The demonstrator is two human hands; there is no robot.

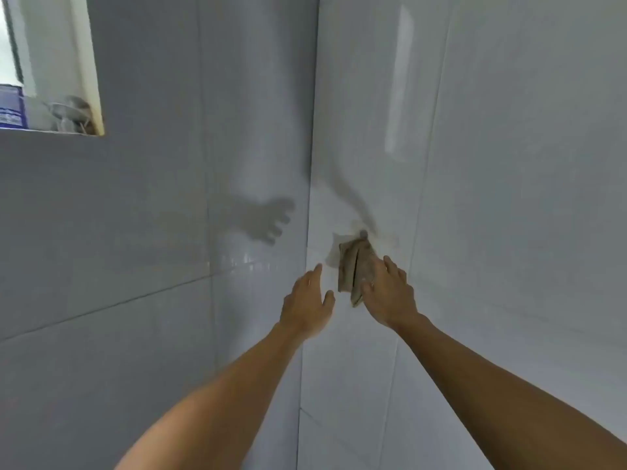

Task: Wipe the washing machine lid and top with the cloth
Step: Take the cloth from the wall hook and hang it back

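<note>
Two bare arms reach out from you into a corner of pale tiled walls [509, 164]. Your right hand [390, 295] has its fingers closed on the lower right part of the cloth [353, 266], a folded brownish-grey rag that hangs against the right-hand wall, just right of the corner seam; whether it hangs from something on the wall you cannot tell. Your left hand [307, 303] is spread, fingers loosely apart, holding nothing, just left of the cloth and not touching it. On the left wall a shadow of a hand [268, 220] falls, far from you and left of the corner. At the far left a window recess [51, 62] holds a blue-labelled container [12, 108] and a blurred metal object [71, 111].
</note>
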